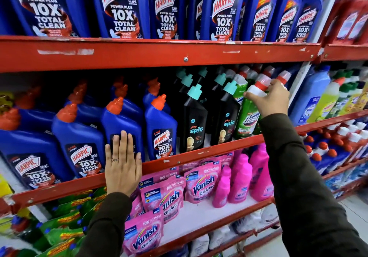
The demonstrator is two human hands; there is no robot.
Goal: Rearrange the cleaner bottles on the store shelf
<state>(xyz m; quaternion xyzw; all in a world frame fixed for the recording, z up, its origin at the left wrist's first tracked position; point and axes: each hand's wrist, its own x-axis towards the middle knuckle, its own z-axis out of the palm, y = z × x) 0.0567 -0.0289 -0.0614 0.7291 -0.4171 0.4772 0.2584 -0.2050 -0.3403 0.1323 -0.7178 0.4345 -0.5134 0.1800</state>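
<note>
On the middle red shelf [199, 154] stand blue Harpic bottles with orange caps [161, 125], black Spic bottles with teal caps [194, 121] and green Domex bottles with white-and-red tops [248, 115]. My right hand [270, 99] grips the white neck of the front green Domex bottle, which stands upright at the shelf's front. My left hand [122, 165] lies flat, fingers together, against the label of a blue Harpic bottle [117, 121] and over the shelf's front lip.
Large blue Harpic bottles [123, 7] fill the shelf above. Pink Vanish pouches [163, 195] and pink bottles [241, 177] sit on the shelf below, green packs [65, 213] to their left. More cleaner bottles [326, 99] fill the neighbouring rack on the right.
</note>
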